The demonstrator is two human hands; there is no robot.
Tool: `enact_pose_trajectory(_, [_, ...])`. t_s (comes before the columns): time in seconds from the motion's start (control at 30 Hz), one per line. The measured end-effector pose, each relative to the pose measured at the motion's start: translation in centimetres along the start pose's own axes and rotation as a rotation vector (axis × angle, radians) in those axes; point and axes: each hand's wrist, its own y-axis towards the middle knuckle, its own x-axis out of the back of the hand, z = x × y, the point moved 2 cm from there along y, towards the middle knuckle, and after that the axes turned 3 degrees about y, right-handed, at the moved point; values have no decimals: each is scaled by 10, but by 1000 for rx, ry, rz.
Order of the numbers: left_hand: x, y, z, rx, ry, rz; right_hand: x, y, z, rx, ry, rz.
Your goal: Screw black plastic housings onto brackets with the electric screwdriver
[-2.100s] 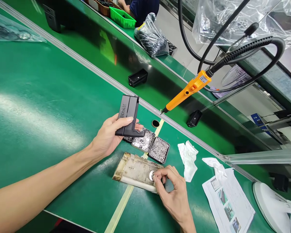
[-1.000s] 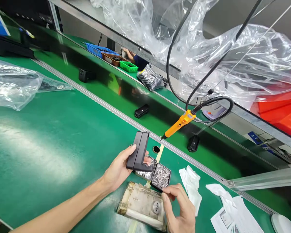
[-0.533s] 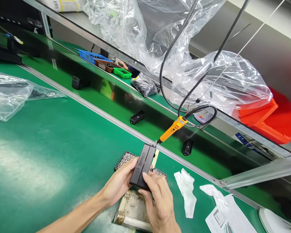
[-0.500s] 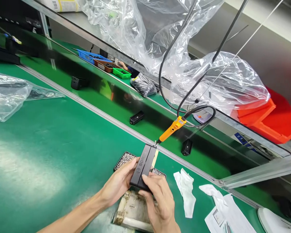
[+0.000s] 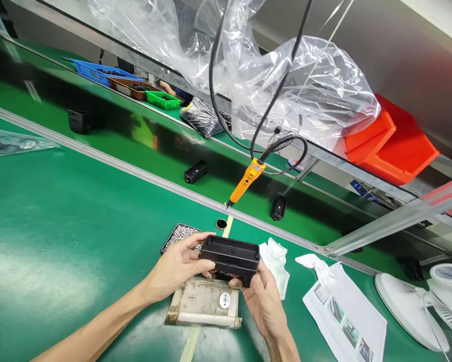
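Observation:
A black plastic housing (image 5: pixel 231 255) is held between both hands, its long open recess facing up. Its left end is gripped by my left hand (image 5: pixel 178 266), thumb along the near side. My right hand (image 5: pixel 261 296) holds the right end from below. Under the housing lies a worn, pale fixture block (image 5: pixel 203 301) with a round white disc (image 5: pixel 224 300) on it. A black tray of small metal parts (image 5: pixel 178 235) sits behind my left hand. Beyond the housing, a yellow electric screwdriver (image 5: pixel 246 183) hangs by its cable, tip down.
Black parts (image 5: pixel 195 172) lie beyond the metal rail (image 5: pixel 116 163). White cloths (image 5: pixel 276 264), a printed sheet (image 5: pixel 348 311) and a white fan (image 5: pixel 412 306) are on the right. An orange bin (image 5: pixel 393 141) and clear plastic bags (image 5: pixel 324 85) occupy the shelf above.
The housing has turned from upright, logo side showing, to lengthwise with its recess visible. My right hand has shifted to its right end. The view has also moved.

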Motion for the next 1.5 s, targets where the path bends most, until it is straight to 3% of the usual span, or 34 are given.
enact_pose_trajectory(0.17, [-15, -11, -9, -85, 333, -116, 19, -7, 2, 172, -323, -74])
enact_pose_trajectory(0.33, [-25, -35, -6, -97, 709, -156, 46, -31, -9, 172, -451, -122])
enact_pose_trajectory(0.43, [-24, -48, 1, -91, 815, -121, 55, -49, -19, 167, -615, -108])
enact_pose_trajectory(0.57, [-20, -58, 12, -164, 844, -77, 57, -59, -24, 233, -858, -39])
enact_pose_trajectory(0.73, [-15, -60, 21, -234, 851, -48, 56, -57, -21, 335, -936, 108])
enact_pose_trajectory(1.0, [-7, -65, 29, -267, 880, 25, 56, -60, -16, 282, -1103, 217])
enact_pose_trajectory(1.17, [-4, -63, 31, -276, 887, 48, 61, -62, -20, 248, -1111, 224])
enact_pose_trajectory(1.5, [-5, -60, 30, -305, 901, 32, 62, -57, -29, 362, -1035, 176])
